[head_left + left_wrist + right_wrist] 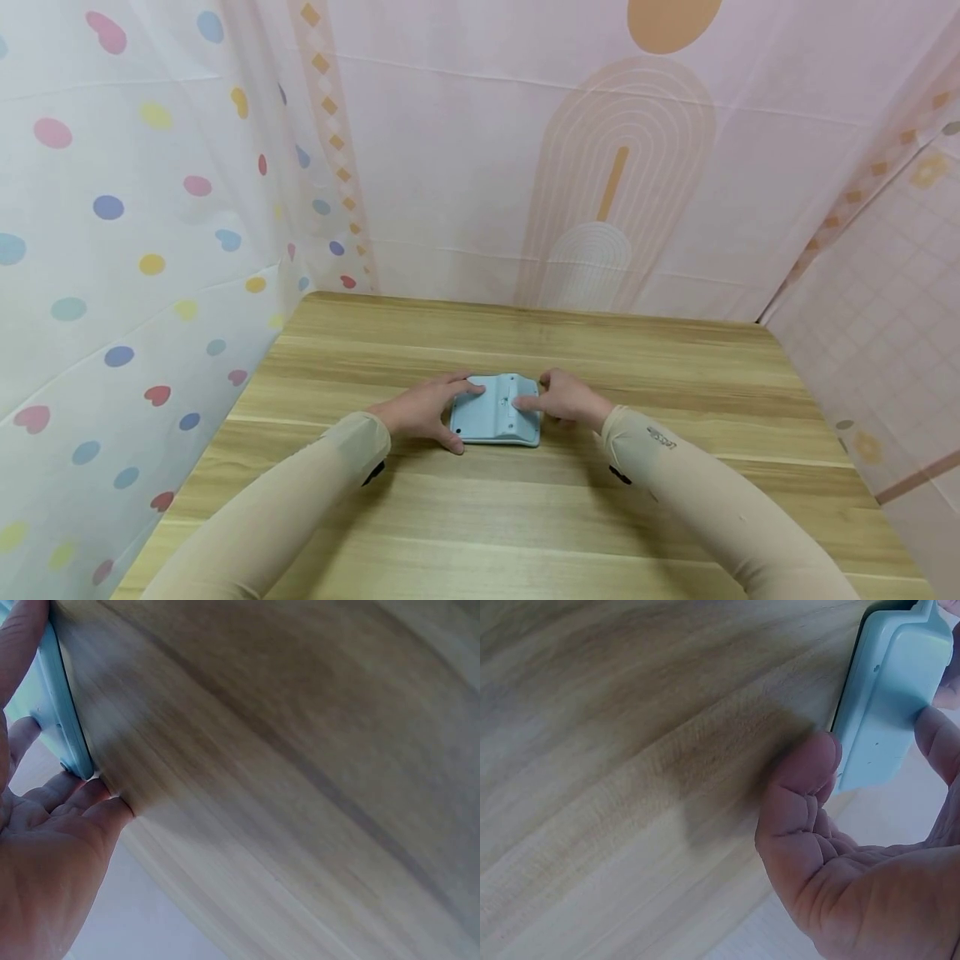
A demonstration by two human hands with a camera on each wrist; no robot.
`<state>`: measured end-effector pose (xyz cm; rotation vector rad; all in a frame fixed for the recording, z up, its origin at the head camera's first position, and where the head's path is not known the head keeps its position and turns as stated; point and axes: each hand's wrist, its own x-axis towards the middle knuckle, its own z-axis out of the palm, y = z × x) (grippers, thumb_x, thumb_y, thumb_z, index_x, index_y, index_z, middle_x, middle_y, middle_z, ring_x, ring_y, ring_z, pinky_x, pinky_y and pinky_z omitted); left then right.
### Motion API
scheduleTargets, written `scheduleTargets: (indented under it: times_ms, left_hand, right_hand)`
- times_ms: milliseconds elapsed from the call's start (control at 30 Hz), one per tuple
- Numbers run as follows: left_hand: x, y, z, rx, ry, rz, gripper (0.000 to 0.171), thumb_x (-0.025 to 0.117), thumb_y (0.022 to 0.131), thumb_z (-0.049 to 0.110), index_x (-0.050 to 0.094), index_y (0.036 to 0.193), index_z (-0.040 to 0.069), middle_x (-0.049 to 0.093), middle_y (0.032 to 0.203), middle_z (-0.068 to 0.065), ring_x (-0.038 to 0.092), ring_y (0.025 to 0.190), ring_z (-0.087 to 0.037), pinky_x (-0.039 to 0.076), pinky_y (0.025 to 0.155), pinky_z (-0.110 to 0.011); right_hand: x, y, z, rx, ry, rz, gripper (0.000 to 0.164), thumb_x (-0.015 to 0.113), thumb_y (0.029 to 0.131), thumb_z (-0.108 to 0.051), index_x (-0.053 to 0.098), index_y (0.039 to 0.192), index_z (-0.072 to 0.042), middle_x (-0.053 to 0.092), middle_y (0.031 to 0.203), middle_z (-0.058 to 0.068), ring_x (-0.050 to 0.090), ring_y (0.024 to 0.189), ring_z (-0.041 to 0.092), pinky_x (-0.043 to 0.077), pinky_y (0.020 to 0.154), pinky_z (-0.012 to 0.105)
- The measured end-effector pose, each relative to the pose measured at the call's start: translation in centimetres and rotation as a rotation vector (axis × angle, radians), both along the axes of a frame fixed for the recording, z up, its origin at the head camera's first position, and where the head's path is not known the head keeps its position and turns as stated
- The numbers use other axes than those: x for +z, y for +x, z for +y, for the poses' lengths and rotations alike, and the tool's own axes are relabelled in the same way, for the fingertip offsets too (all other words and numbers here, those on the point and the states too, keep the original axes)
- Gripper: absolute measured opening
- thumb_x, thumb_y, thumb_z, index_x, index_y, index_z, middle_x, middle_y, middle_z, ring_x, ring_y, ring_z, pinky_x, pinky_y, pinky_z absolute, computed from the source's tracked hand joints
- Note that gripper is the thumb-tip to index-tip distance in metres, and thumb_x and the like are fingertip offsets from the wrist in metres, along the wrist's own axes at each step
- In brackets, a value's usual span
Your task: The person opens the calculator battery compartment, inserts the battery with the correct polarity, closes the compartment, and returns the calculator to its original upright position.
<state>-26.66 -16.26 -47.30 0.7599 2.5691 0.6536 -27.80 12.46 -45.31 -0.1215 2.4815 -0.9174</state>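
A light-blue calculator (480, 412) lies back side up on the wooden table, its raised ridge and battery cover (513, 392) toward the right. My left hand (422, 408) holds the left side, one fingertip on the back and another digit at the near corner. In the left wrist view more fingertips (112, 810) rest by the calculator's edge. From the right, my right hand (566, 397) grips the ridge side, one digit lying on the battery cover. The right wrist view has a bent digit (821, 761) right against the side edge of the calculator (892, 697).
The wood-grain table (480, 525) reaches back to a pink patterned curtain (450, 167). A dotted curtain (150, 308) hangs along the left side, and a checked one (885, 333) along the right. Both forearms wear beige sleeves (720, 500).
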Motion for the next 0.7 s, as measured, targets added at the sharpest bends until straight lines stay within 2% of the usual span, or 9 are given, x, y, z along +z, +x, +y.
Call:
scheduleTargets:
  times_ms: [100, 167, 233, 333, 500, 600, 700]
  left_hand:
    - [-0.05, -0.03, -0.01, -0.003, -0.007, 0.006, 0.1, 0.097, 0.079, 0.039, 0.045, 0.163, 0.021, 0.024, 0.178, -0.017, 0.032, 0.16, -0.043, 0.034, 0.127, -0.061]
    - [-0.06, -0.03, -0.01, -0.006, -0.012, 0.008, 0.1, 0.096, 0.08, 0.04, 0.045, 0.164, 0.021, 0.024, 0.177, -0.016, 0.032, 0.16, -0.043, 0.034, 0.127, -0.061]
    - [-0.05, -0.02, -0.01, -0.007, -0.014, 0.01, 0.1, 0.096, 0.08, 0.04, 0.045, 0.164, 0.021, 0.025, 0.177, -0.017, 0.032, 0.16, -0.043, 0.035, 0.127, -0.061]
    - [0.01, 0.02, -0.01, -0.007, -0.01, 0.008, 0.1, 0.096, 0.08, 0.039, 0.045, 0.163, 0.02, 0.025, 0.177, -0.017, 0.033, 0.16, -0.043, 0.035, 0.126, -0.061]
    - [-0.04, 0.03, 0.02, -0.009, -0.009, 0.01, 0.1, 0.097, 0.08, 0.039, 0.045, 0.164, 0.02, 0.025, 0.177, -0.017, 0.033, 0.159, -0.044, 0.036, 0.126, -0.061]
    - [-0.1, 0.02, 0.05, -0.007, -0.014, 0.012, 0.1, 0.096, 0.08, 0.039, 0.044, 0.164, 0.021, 0.025, 0.177, -0.017, 0.033, 0.16, -0.044, 0.036, 0.126, -0.061]
    - [-0.1, 0.01, 0.08, -0.004, -0.016, 0.013, 0.1, 0.096, 0.08, 0.04, 0.045, 0.164, 0.022, 0.025, 0.177, -0.016, 0.033, 0.16, -0.043, 0.036, 0.126, -0.06]
  right_hand:
    - [-0.02, -0.12, -0.13, 0.006, 0.003, -0.002, 0.087, 0.076, 0.098, -0.05, 0.044, 0.159, 0.002, 0.063, 0.097, 0.007, 0.052, 0.067, 0.014, 0.051, 0.059, 0.028]
    - [-0.06, -0.15, -0.2, 0.008, 0.007, -0.003, 0.086, 0.076, 0.098, -0.05, 0.044, 0.159, 0.001, 0.058, 0.089, 0.004, 0.048, 0.061, 0.012, 0.049, 0.056, 0.027]
    - [-0.12, -0.17, -0.24, 0.01, 0.01, 0.001, 0.086, 0.076, 0.098, -0.05, 0.044, 0.159, 0.001, 0.06, 0.091, 0.004, 0.047, 0.061, 0.012, 0.049, 0.056, 0.027]
    - [-0.12, -0.13, -0.23, 0.011, 0.01, 0.006, 0.086, 0.076, 0.098, -0.051, 0.044, 0.159, 0.001, 0.064, 0.104, 0.008, 0.049, 0.063, 0.013, 0.05, 0.057, 0.028]
    - [0.03, -0.02, -0.12, 0.009, -0.006, 0.005, 0.086, 0.077, 0.097, -0.051, 0.045, 0.158, 0.002, 0.063, 0.121, 0.012, 0.055, 0.073, 0.016, 0.054, 0.06, 0.029]
    - [0.11, 0.09, -0.03, 0.01, -0.015, 0.007, 0.087, 0.077, 0.097, -0.05, 0.044, 0.158, 0.003, 0.062, 0.119, 0.011, 0.055, 0.076, 0.017, 0.055, 0.061, 0.03]
    - [0.09, 0.17, -0.02, 0.009, -0.014, 0.006, 0.086, 0.077, 0.098, -0.05, 0.044, 0.158, 0.002, 0.064, 0.11, 0.011, 0.051, 0.066, 0.014, 0.052, 0.057, 0.028]
